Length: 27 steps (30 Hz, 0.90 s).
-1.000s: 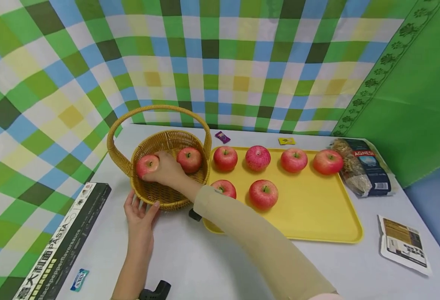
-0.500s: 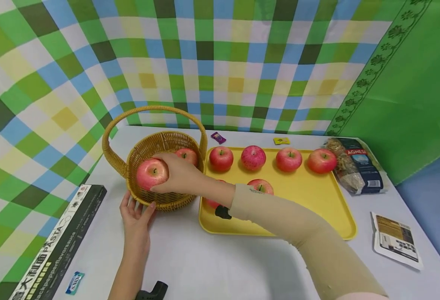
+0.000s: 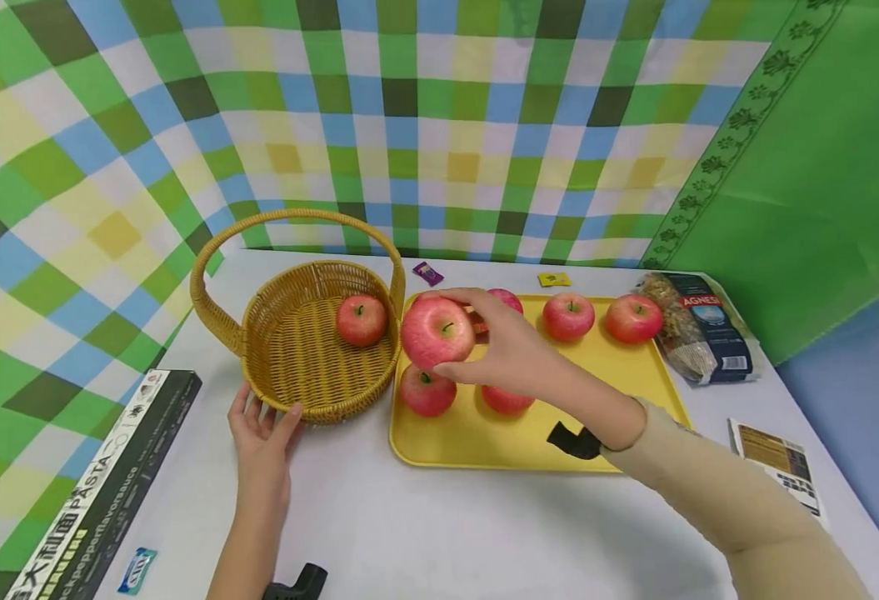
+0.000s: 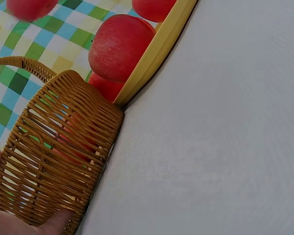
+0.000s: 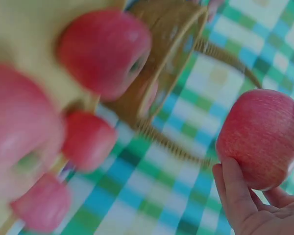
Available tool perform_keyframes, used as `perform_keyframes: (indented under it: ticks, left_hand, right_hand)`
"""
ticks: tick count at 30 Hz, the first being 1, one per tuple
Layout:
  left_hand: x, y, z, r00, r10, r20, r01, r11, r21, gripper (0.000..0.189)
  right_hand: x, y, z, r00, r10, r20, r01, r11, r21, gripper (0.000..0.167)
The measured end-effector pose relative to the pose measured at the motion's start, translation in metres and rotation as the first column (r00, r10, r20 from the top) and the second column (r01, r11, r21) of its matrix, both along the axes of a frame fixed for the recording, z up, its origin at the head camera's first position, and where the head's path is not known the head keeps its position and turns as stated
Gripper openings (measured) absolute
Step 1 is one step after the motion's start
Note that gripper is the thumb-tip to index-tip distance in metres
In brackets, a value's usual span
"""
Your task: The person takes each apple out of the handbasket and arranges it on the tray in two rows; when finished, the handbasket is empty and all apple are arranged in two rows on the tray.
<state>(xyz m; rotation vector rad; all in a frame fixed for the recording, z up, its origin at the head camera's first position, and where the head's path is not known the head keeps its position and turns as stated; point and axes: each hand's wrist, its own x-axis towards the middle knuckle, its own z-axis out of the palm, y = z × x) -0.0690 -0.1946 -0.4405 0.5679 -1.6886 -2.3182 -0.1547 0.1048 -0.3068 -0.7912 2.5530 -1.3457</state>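
A red apple (image 3: 437,335) is gripped between the thumb and fingers of my right hand (image 3: 502,346), above the left part of the yellow tray (image 3: 469,446). The right wrist view shows the same apple (image 5: 260,139) resting against the fingers. My left hand (image 3: 262,429) rests at the near left side of the wicker basket (image 3: 334,408), with spread fingers and thumb on its outer wall. One apple (image 3: 362,320) lies inside the basket on the right. In the left wrist view the thumb (image 4: 59,220) touches the woven wall.
Several apples (image 3: 569,317) sit on the tray, some partly hidden by my right hand. A pasta bag (image 3: 701,329) and a white pouch (image 3: 780,462) lie to the right, a long pasta box (image 3: 112,492) to the left. Small wrapped sweets (image 3: 427,273) lie behind.
My right hand has lifted the apple out of the basket and carried it right, over the tray. The left hand has stayed at the basket.
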Motion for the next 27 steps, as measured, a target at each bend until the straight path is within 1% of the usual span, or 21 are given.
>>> perform_keyframes:
  ticks: [2,5,8,12,16,19,23,27]
  left_hand:
    - [0.001,-0.001,0.0,1.0,0.003,0.001,-0.003,1.0,-0.002,0.085]
    - [0.002,-0.001,0.002,1.0,0.01,0.008,-0.01,1.0,-0.002,0.085]
    - [0.002,0.0,0.004,1.0,0.012,0.013,-0.012,1.0,-0.004,0.085]
    - [0.002,0.0,0.005,1.0,0.013,0.016,-0.013,1.0,-0.006,0.084]
    - [0.002,0.0,0.004,1.0,0.015,0.023,-0.014,1.0,-0.004,0.084]
    - [0.002,0.0,0.004,0.999,0.019,0.028,-0.019,1.0,0.001,0.084]
    - [0.001,0.001,0.004,0.999,0.03,0.028,-0.03,1.0,-0.008,0.083]
    - [0.0,0.002,0.004,0.999,0.036,0.031,-0.035,0.999,-0.017,0.083]
  right_hand:
    - [0.003,0.023,-0.002,0.998,-0.065,0.005,0.065,0.998,-0.006,0.08]
    - [0.008,0.057,-0.007,0.988,-0.15,0.035,0.15,0.989,-0.006,0.082]
    - [0.01,0.087,-0.014,0.974,-0.225,0.036,0.225,0.974,0.003,0.083]
    - [0.011,0.119,-0.027,0.953,-0.3,0.045,0.299,0.954,0.037,0.082]
    - [0.011,0.147,-0.048,0.935,-0.348,0.074,0.336,0.932,0.139,0.079]
    - [0.011,0.162,-0.066,0.924,-0.369,0.1,0.343,0.916,0.205,0.077]
    - [0.011,0.174,-0.084,0.912,-0.38,0.154,0.338,0.91,0.239,0.076]
    - [0.011,0.18,-0.095,0.907,-0.39,0.16,0.341,0.902,0.266,0.076]
